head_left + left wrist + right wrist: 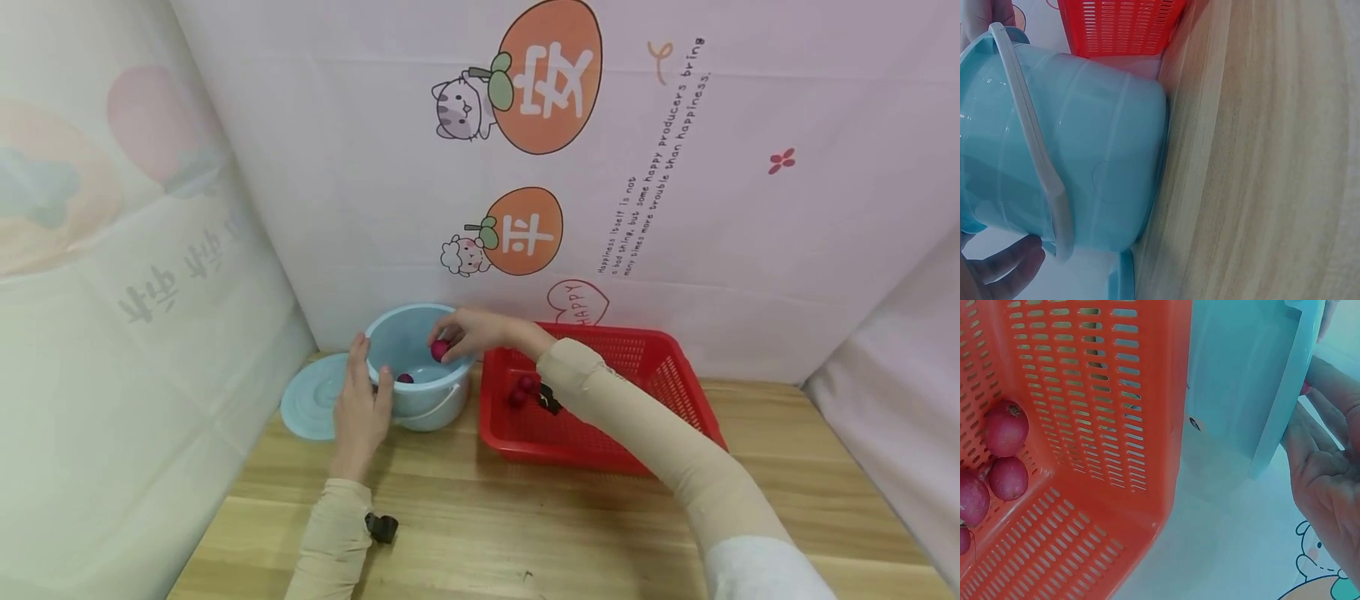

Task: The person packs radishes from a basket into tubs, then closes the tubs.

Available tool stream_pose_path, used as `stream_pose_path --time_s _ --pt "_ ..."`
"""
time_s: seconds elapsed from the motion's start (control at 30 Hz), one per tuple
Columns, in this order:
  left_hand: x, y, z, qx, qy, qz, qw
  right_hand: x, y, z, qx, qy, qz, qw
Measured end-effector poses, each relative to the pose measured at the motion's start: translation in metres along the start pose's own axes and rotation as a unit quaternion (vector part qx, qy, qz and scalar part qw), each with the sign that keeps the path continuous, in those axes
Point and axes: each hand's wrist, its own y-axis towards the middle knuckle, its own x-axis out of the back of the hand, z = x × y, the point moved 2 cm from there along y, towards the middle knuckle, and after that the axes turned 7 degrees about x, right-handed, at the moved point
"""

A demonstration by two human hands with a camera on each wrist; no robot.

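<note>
A light blue bucket [431, 408] stands on the wooden table, with one dark pink round item [405, 378] visible inside. Over its opening, my right hand [477, 332] pinches another such round item [441, 350]. My left hand [362, 408] rests at the bucket's left rim, its fingers mostly straight; the left wrist view has these fingers [1013, 269] beside the bucket [1097, 144] near the handle. In the red basket [525, 446] lie several round items, seen in the right wrist view as radish-like pieces [1007, 428]. There the right hand [1329, 444] is at the bucket's rim [1291, 394].
A light blue lid [309, 400] lies on the table left of the bucket, partly behind my left hand. The red basket stands right of the bucket, under my right forearm. A printed white cloth [360, 167] hangs behind the table and along its sides.
</note>
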Motion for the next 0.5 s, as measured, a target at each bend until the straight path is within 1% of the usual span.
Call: stream_pose_path --time_s 0.2,0.33,0.5 --pt "-0.0013 -0.0002 0.0009 -0.005 -0.001 -0.007 1.0 0.0001 0.0023 -0.003 0.007 0.002 0.003 1.0" --pt "-0.0019 0.0002 0.002 -0.004 -0.001 -0.007 1.0 0.0003 0.0027 -0.0026 0.007 0.01 0.003 0.9999" --pt "-0.0017 0.0001 0.0029 -0.005 -0.002 -0.007 1.0 -0.0035 0.0023 -0.0019 0.025 0.029 0.006 0.9992"
